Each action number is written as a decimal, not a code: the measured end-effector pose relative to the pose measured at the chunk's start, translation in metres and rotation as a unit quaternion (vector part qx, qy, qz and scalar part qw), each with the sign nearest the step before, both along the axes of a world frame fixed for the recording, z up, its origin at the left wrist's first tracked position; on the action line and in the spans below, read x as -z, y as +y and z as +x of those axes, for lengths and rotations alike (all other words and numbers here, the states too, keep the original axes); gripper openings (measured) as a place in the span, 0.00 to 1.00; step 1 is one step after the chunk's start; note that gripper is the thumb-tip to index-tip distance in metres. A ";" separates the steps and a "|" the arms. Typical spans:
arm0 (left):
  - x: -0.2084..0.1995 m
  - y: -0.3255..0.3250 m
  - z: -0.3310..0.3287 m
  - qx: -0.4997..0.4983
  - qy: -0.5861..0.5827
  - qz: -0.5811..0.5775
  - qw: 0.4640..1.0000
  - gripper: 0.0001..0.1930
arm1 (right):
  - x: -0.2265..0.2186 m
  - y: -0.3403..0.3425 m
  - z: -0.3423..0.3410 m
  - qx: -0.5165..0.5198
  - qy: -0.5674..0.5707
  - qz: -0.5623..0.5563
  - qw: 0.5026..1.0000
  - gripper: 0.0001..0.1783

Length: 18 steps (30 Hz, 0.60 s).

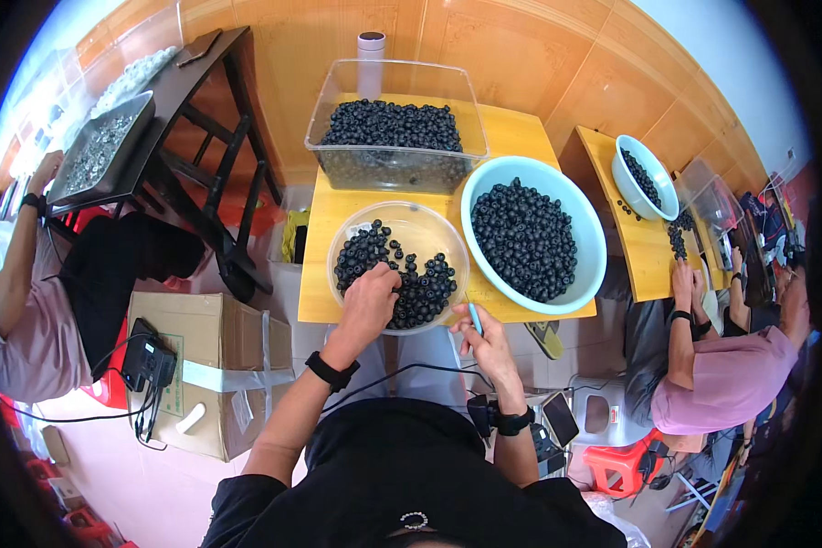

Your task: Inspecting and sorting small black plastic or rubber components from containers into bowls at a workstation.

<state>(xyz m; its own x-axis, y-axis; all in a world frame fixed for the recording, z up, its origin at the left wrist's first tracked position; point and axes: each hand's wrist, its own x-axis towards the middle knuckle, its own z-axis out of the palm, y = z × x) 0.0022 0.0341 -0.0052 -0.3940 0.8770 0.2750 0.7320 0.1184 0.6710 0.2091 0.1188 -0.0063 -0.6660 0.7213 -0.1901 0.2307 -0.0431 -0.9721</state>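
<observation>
My left hand (370, 301) reaches into a round clear tub (441, 225), its fingers bent together among black round beads (422, 290), some showing holes. What its fingertips hold is hidden. At the tub's near right rim, my right hand (489, 347) is closed on a slim light-blue tool (475, 317) that points up and away; the rest of it is covered by the fingers. Right of the tub sits a pale-blue basin (590, 239) with a heap of the same beads. Behind stands a clear rectangular bin (384, 173), partly filled with more black beads.
All this stands on a yellow wooden table (316, 274), with a pale flask (371, 66) at its back. A cardboard box (212, 365) is at the left, a black cable (411, 367) across my lap. People work at a dark table (169, 110) left and another yellow table (626, 256) right.
</observation>
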 end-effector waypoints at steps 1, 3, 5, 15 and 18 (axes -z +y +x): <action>0.003 0.000 0.000 0.015 0.021 0.012 1.000 0.07 | 0.001 -0.001 -0.001 0.000 0.003 0.003 1.000 0.16; 0.004 0.001 0.000 0.033 0.042 0.024 0.998 0.07 | -0.002 -0.002 -0.004 0.003 0.006 0.006 1.000 0.16; 0.003 0.001 -0.001 0.046 0.043 0.025 0.998 0.07 | -0.009 -0.003 -0.006 -0.010 -0.009 0.002 1.000 0.15; -0.024 -0.019 -0.013 0.109 -0.666 0.059 0.736 0.07 | -0.030 -0.017 -0.020 0.015 0.005 0.177 0.984 0.15; -0.023 -0.026 -0.006 0.121 -0.712 0.074 0.688 0.09 | -0.046 -0.024 -0.031 0.004 0.045 0.238 0.970 0.14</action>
<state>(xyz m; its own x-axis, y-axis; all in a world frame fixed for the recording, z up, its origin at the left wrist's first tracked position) -0.0034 0.0084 0.0179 -0.2048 0.9680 -0.1453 -0.6928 -0.0385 0.7201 0.1782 0.0951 0.0393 -0.6589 0.7180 0.2243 0.1460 0.4147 -0.8982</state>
